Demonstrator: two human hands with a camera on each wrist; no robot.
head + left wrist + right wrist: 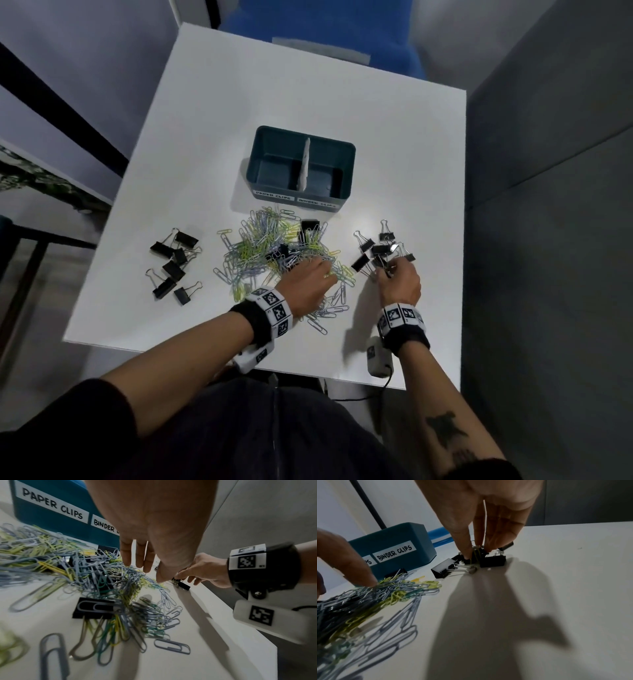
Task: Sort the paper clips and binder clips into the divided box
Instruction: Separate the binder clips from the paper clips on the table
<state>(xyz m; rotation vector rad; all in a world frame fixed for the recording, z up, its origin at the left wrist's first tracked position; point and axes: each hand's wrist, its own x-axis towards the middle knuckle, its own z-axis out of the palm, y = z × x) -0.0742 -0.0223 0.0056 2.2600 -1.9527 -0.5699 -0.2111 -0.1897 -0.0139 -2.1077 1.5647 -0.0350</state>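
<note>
From the right wrist, right hand (481, 536) fingertips pinch a binder clip (475, 557).

White square bench (205, 102) in front of me, matte top, light from above throwing hard shadows toward my side. Blue upholstered chair (318, 24) pushed against the far edge. Grey partition panel (555, 171) on my right, pale wall (85, 51) on my left with a black diagonal bar (65, 113) across it. Leaf-patterned surface (30, 178) at far left.
</note>
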